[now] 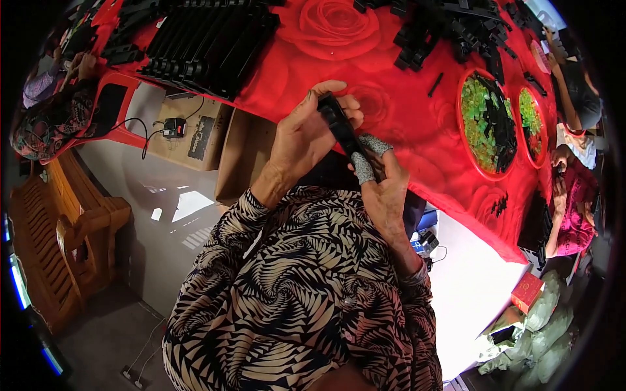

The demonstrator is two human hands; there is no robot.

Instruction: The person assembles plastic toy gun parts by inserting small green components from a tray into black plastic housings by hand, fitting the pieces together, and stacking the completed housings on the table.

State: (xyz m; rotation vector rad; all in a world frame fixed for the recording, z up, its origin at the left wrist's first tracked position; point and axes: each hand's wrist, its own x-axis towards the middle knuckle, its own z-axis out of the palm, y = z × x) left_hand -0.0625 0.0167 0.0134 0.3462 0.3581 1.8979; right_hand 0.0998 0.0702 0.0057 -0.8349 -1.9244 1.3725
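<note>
In front of my chest, at the near edge of the red-covered table, I hold a long, narrow black plastic part (pixel 339 124), tilted with its upper end to the left. My left hand (pixel 301 138) is closed around the upper end, some fingertips showing beyond it. My right hand (pixel 386 195) pinches the lower end between thumb and finger, both wrapped in speckled grey coverings. Shadow hides the part's finer details. Several similar-looking long black parts (pixel 208 45) stand in a packed row at the table's left.
A heap of black pieces (pixel 450 29) lies at the far right. Two red trays hold yellow-green bits; the nearer tray (pixel 464 140) also holds black strips. An open cardboard box (pixel 242 146) stands under the table edge. Other people sit at both sides; a wooden bench (pixel 72 241) is left.
</note>
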